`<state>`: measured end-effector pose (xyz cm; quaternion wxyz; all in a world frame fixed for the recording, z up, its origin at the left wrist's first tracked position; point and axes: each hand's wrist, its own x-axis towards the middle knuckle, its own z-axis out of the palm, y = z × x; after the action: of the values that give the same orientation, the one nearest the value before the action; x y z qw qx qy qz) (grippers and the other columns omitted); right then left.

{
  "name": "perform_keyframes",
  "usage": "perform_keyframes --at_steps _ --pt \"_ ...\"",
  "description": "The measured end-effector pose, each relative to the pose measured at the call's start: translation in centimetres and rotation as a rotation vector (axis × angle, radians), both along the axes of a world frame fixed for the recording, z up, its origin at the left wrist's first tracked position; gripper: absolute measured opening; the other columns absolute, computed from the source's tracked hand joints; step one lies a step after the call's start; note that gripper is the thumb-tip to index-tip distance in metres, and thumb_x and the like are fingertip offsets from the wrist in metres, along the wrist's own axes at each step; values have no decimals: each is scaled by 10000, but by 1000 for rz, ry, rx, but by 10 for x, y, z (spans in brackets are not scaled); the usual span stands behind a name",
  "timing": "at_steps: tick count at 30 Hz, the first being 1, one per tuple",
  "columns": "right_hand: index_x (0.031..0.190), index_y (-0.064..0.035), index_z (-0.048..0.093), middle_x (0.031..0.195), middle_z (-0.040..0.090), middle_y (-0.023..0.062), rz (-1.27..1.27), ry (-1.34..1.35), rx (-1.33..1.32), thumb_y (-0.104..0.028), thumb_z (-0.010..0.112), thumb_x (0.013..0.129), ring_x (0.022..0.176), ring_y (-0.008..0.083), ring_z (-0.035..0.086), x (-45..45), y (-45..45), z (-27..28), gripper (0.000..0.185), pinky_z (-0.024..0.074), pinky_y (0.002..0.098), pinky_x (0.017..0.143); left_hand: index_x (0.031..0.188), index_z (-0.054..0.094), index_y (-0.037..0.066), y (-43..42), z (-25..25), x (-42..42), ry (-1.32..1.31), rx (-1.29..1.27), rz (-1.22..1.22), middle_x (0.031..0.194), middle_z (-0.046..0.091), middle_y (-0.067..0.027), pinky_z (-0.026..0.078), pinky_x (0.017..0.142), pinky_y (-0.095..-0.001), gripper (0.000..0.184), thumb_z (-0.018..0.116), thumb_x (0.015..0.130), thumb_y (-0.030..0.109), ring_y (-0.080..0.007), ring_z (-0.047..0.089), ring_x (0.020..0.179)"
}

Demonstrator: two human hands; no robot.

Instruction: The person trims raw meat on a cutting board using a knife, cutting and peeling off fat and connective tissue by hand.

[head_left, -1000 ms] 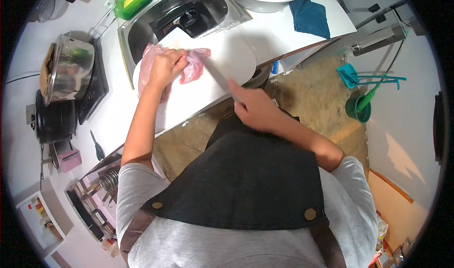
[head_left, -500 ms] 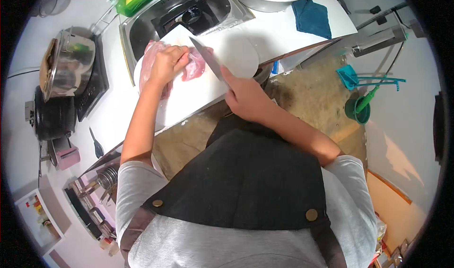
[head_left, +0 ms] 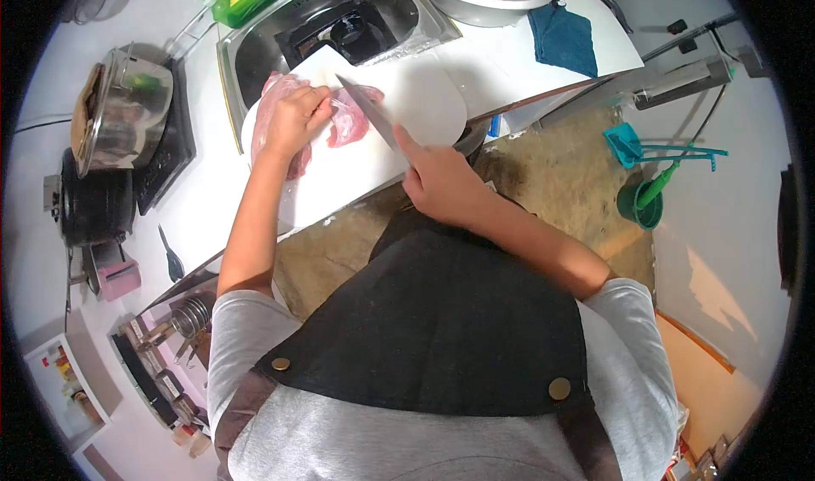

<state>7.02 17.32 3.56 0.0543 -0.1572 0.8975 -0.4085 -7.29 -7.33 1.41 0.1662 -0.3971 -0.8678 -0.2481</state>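
Note:
Raw pink meat lies on a white cutting board (head_left: 429, 107) beside the sink. One larger slab (head_left: 268, 116) stretches along the board's left side, and a smaller piece of meat (head_left: 350, 123) sits to the right of my left hand. My left hand (head_left: 297, 120) is closed with its fingertips curled at the meat, pressing on it. In my right hand (head_left: 446, 184) is a kitchen knife (head_left: 367, 107), its handle hidden in my grip and the index finger stretched along the blade's back. The blade points up and left, crossing over the smaller piece's right part.
Behind the board is a metal sink (head_left: 403, 10). A basin (head_left: 488, 10) holding more meat and a dark teal cloth (head_left: 563, 41) are to its right. Scissors (head_left: 171, 256), a steel pot (head_left: 132, 112) and a black pan (head_left: 95, 196) are on the left.
The knife blade has shifted slightly left over the smaller meat piece. My left hand keeps its place on the meat. The whole view has tilted a little.

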Motion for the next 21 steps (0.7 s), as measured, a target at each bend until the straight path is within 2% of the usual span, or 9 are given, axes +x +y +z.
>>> perform_keyframes --at_steps 3,7,9,10,12,15,17,19,21 --pt "1365 23 316 760 579 240 -48 71 -55 -96 510 799 716 416 570 -25 -19 -10 609 438 507 678 930 651 14 5 6 9 -133 26 40 780 626 -145 489 697 -366 181 663 769 96 -298 609 701" --pt "1369 14 314 756 579 238 -38 42 -15 -95 512 796 721 413 571 -20 -32 -18 615 436 505 672 925 653 11 15 25 9 0 -22 7 787 626 -143 488 690 -365 173 660 771 90 -295 609 710" --pt "1378 -12 320 756 585 235 44 -88 -6 -93 526 784 712 407 575 -1 -22 -14 634 445 492 660 891 663 27 13 27 4 -106 -172 97 852 650 -146 468 820 -393 179 680 752 139 -310 618 841" --pt "1378 -12 320 756 585 235 51 -90 -4 -93 526 784 712 407 575 5 -13 -12 634 445 492 660 891 663 27 10 24 1 -108 -170 104 852 650 -146 468 820 -393 179 680 752 139 -310 618 841" --pt "1384 -36 332 760 596 215 121 -85 68 -90 542 769 695 397 580 13 10 -7 652 454 475 643 930 653 10 4 16 -3 27 -163 36 794 626 -139 484 647 -361 165 647 786 91 -289 612 721" --pt "1387 -51 339 753 602 186 126 -23 13 -88 553 761 672 386 582 7 35 6 662 460 464 626 898 656 5 6 15 0 -33 -5 108 759 626 -138 481 630 -362 145 646 774 79 -291 609 684" --pt "1372 -47 370 779 606 178 75 -33 44 -88 539 768 702 380 586 -9 35 6 629 462 460 647 877 655 1 10 24 9 -59 -29 119 736 625 -137 481 624 -359 132 643 763 66 -287 607 659" --pt "1368 -42 377 804 604 192 -155 175 120 -91 528 775 735 375 589 -32 27 -12 614 462 454 670 856 655 -3 14 28 19 -80 -50 121 713 623 -136 481 618 -355 120 639 751 53 -283 606 634" --pt "1366 -32 371 820 597 202 -183 137 159 -90 518 780 762 377 584 -45 21 -21 607 455 462 691 829 654 -1 13 22 28 -320 43 230 683 617 -139 484 607 -345 105 628 736 40 -265 606 602"
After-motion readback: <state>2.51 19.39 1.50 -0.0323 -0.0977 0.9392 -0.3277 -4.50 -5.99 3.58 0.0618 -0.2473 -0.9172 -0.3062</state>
